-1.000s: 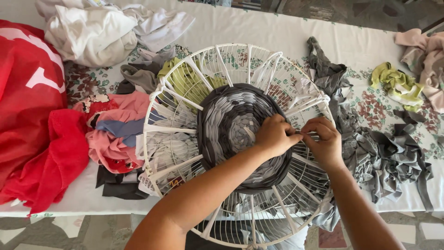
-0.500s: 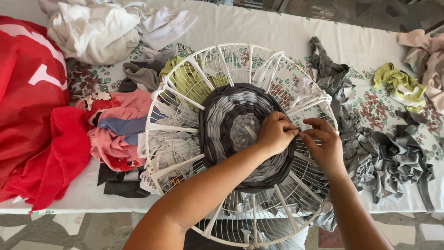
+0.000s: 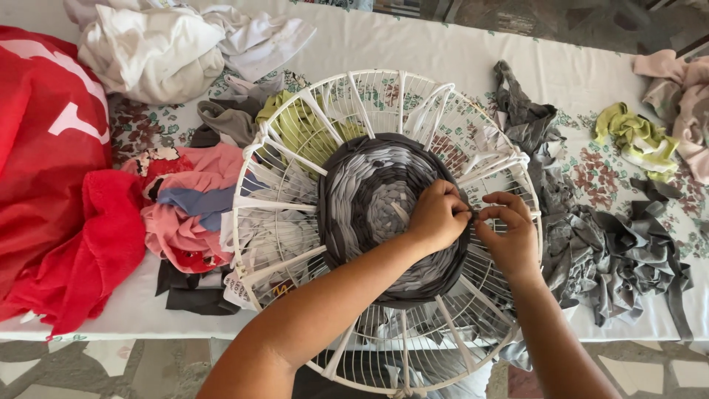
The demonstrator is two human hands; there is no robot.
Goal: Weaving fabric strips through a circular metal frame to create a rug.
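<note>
A round white wire fan guard [image 3: 310, 111] lies on the table with white fabric strips stretched like spokes. A grey and dark woven spiral of fabric strips [image 3: 369, 199] fills its centre. My left hand [image 3: 437, 216] rests on the right edge of the weave, fingers closed, pinching the dark strip there. My right hand [image 3: 508, 233] is right beside it, fingertips pinching the same grey strip between two spokes.
A pile of grey fabric strips [image 3: 613, 251] lies to the right. Yellow-green cloth [image 3: 636, 139] and pink cloth [image 3: 676, 96] sit far right. Red fabric [image 3: 52, 192], pink and blue scraps [image 3: 185, 214] and white cloth [image 3: 162, 48] lie left. The table's front edge runs under the guard.
Both hands have stayed at the right edge of the weave; my right hand's fingers shifted slightly while working the strip. The view has shifted a little.
</note>
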